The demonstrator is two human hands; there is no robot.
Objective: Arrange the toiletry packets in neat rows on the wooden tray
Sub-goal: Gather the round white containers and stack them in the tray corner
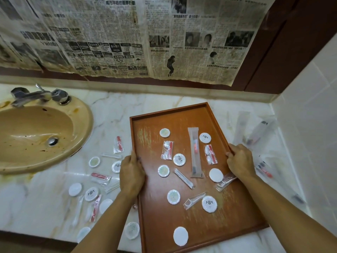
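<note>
Tray (164,225): lying on surface (113,110), carrying scattered packets (179,159). Left hand (131,175) and right hand (240,161) gripping its opposite rims.

My left hand (131,175) grips wooden tray (198,223) at its 9 o'clock rim, right hand (240,161) at 3. Toiletry packets (179,159) lie scattered on tray, no rows. More packets on marble tabletop (45,212) at tray's 9 and 2. Sink (36,132) at 10.
</note>
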